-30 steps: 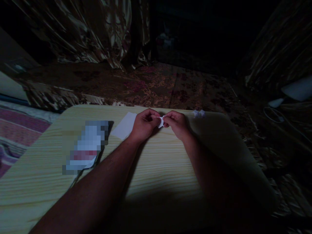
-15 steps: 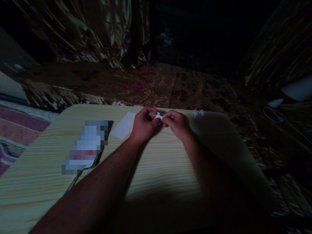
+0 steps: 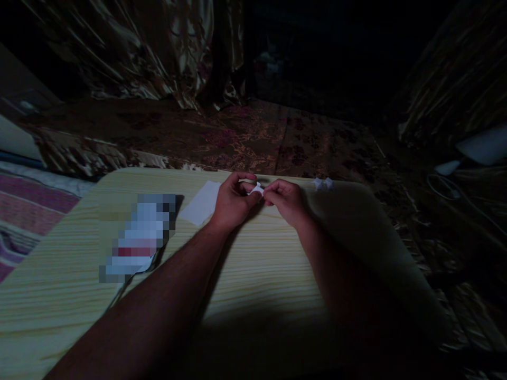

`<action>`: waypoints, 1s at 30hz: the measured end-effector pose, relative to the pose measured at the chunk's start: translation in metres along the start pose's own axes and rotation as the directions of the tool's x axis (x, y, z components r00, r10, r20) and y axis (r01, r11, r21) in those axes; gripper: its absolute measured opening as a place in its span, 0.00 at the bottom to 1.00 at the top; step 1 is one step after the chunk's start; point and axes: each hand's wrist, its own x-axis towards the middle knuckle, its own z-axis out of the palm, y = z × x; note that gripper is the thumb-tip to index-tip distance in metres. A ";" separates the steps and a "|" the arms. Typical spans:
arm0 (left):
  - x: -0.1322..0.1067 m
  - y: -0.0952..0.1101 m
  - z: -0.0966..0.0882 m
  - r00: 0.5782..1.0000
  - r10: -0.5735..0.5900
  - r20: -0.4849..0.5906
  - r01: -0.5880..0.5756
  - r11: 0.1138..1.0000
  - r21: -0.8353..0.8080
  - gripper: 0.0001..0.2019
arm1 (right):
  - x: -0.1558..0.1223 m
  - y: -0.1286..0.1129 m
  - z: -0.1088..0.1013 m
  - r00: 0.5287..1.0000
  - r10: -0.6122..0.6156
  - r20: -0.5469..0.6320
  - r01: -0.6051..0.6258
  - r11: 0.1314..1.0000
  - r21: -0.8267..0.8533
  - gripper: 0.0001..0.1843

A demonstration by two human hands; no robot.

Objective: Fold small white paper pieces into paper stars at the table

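Head view: nearest, a pixelated phone-like device (image 3: 138, 232) lies on the table (image 3: 257, 264), its writing unreadable. Beyond, left hand (image 3: 234, 203) and right hand (image 3: 285, 199) pinch the small white paper (image 3: 257, 189) between them, apparently a shaping step; the next move likely calls for fine fingertip control. Farther right, white pieces (image 3: 318, 184) show no legible label.

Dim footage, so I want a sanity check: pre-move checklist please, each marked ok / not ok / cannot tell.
1. Left hand has the small white piece: ok, pinched by the thumb.
2. Right hand at the same piece: ok, fingers at its right edge.
3. Folds readable: cannot tell, too small and dark.
4. White sheet fully in view: not ok, left hand covers part.
5. Two white shapes apart from right hand: ok, near the table's far edge.
6. Even light: not ok, right side shadowed.
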 end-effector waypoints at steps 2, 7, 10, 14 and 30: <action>0.000 -0.001 0.000 1.000 -0.011 0.002 0.011 1.000 -0.013 0.19 | 0.000 0.001 0.000 1.000 -0.016 0.002 0.016 1.000 -0.011 0.04; 0.001 0.001 -0.001 0.998 -0.054 -0.010 0.054 0.999 -0.004 0.17 | 0.000 0.002 -0.002 1.000 -0.006 0.011 0.006 1.000 0.004 0.05; 0.001 0.004 -0.001 0.996 -0.086 -0.023 0.085 0.996 -0.013 0.16 | 0.002 0.002 -0.003 0.999 0.049 0.006 -0.050 0.995 0.088 0.06; 0.001 0.005 -0.002 0.994 -0.105 -0.022 0.104 0.994 -0.035 0.15 | 0.003 0.004 -0.005 0.997 0.077 0.007 -0.078 0.984 0.160 0.08; 0.000 0.007 -0.001 0.996 -0.087 0.012 0.088 0.996 -0.014 0.12 | 0.000 0.000 -0.002 0.999 0.032 0.006 -0.032 0.999 0.011 0.05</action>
